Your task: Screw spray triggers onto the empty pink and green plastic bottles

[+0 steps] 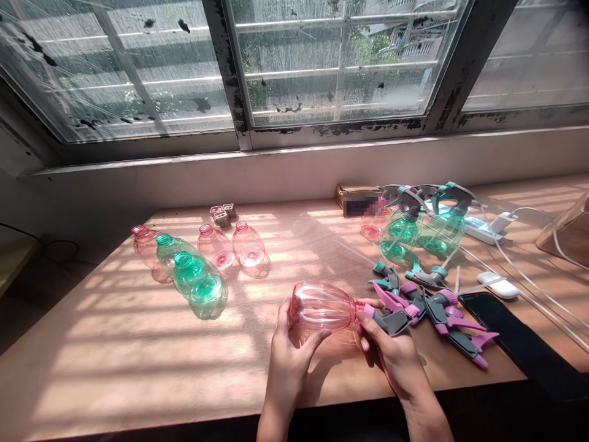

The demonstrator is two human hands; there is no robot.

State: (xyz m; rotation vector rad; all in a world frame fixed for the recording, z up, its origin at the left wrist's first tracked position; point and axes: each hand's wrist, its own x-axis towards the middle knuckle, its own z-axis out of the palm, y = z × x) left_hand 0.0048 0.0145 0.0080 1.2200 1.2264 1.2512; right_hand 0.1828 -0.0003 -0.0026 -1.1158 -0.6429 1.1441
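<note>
My left hand [289, 344] grips the body of a clear pink plastic bottle [322, 307] held sideways above the wooden table [138, 344]. At the bottle's neck, my right hand [389, 350] is closed round a grey and pink trigger spray head [391, 316]. Just right of it lies a heap of loose spray heads [442, 310], some pink, some teal.
Empty pink bottles [248, 245] and green bottles [197, 279] stand at the left. Assembled green spray bottles [414, 230] lie at the back right by a power strip [478, 230], cables, a white case [499, 285] and a black phone [519, 341]. A window wall is behind.
</note>
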